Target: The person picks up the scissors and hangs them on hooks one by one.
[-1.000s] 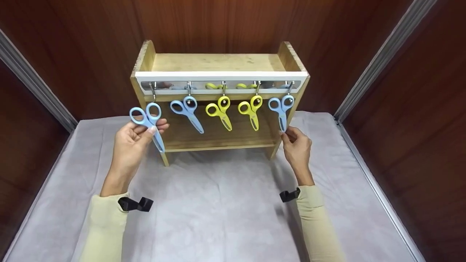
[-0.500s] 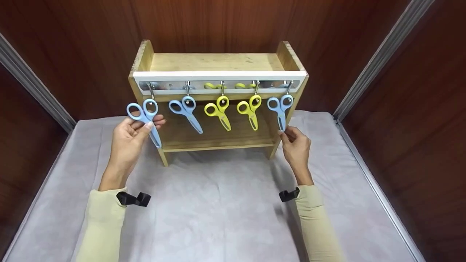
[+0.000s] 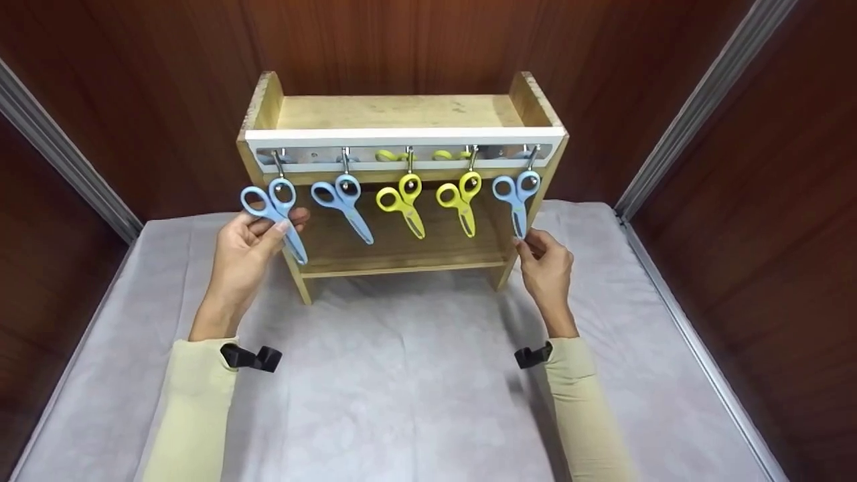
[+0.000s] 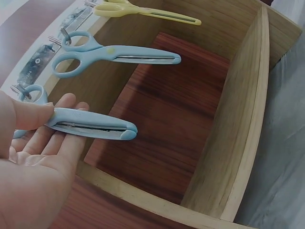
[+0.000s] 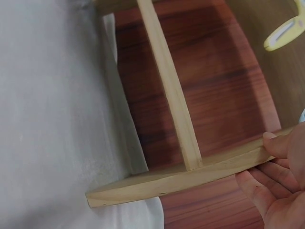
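Observation:
My left hand [image 3: 244, 258] pinches light-blue scissors [image 3: 293, 242] between thumb and fingers at the rack's left end. Their right finger loop is at the leftmost metal hook [image 3: 278, 163], and in the left wrist view the hook's tip shows inside that loop. The blades point down, closed. My right hand [image 3: 548, 268] grips the side panel [image 5: 217, 171] of the wooden rack, thumb on one face and fingers on the other. Just above that hand hang other light-blue scissors [image 3: 516, 194] on the rightmost hook.
Between them hang blue scissors [image 3: 348, 209] and two yellow pairs [image 3: 410, 213], each by one loop from a hook on the white-framed rail [image 3: 402, 135]. The wooden rack [image 3: 402, 110] stands on a grey cloth [image 3: 375, 375], with dark wood-grain panels [image 3: 415, 47] behind and at both sides.
My left hand has risen a little with the blue scissors, and their loop has come up from below the leftmost hook onto it. The right hand keeps its grip on the rack.

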`<action>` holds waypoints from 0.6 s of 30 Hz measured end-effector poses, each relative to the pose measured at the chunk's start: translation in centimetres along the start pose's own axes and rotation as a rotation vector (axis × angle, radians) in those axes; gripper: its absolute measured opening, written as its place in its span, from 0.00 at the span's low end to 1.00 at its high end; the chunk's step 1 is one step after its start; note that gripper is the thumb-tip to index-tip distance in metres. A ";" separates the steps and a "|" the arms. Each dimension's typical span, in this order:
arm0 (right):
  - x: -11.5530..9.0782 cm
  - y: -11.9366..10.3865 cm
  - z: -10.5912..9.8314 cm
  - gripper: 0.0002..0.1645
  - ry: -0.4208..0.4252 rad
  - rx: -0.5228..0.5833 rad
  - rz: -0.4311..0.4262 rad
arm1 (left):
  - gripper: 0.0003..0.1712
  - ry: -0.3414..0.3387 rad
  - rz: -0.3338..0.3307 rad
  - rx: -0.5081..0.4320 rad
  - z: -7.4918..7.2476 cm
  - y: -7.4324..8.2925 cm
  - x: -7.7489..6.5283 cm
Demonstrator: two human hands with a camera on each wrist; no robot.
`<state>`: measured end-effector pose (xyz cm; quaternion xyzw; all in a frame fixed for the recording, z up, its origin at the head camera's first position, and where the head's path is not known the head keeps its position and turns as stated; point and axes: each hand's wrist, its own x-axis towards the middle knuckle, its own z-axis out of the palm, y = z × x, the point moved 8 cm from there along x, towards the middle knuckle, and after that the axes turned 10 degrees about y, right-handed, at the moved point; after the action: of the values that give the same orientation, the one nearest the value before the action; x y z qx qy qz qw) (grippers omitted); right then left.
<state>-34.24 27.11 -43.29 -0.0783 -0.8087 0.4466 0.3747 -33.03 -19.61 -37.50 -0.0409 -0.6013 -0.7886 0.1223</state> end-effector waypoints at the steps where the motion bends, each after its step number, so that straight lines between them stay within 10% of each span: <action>1: 0.0 0.0 0.0 0.13 -0.003 -0.003 0.001 | 0.18 -0.002 -0.005 0.004 -0.1 0.0 0.0; 18: 1.5 -1.2 0.0 0.14 -0.185 -0.021 -0.027 | 0.21 -0.055 -0.074 0.117 -2.5 -0.9 -0.6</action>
<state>-35.03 27.11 -41.55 -0.0295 -0.8455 0.4384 0.3035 -32.44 -21.69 -39.20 -0.0331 -0.6504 -0.7548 0.0786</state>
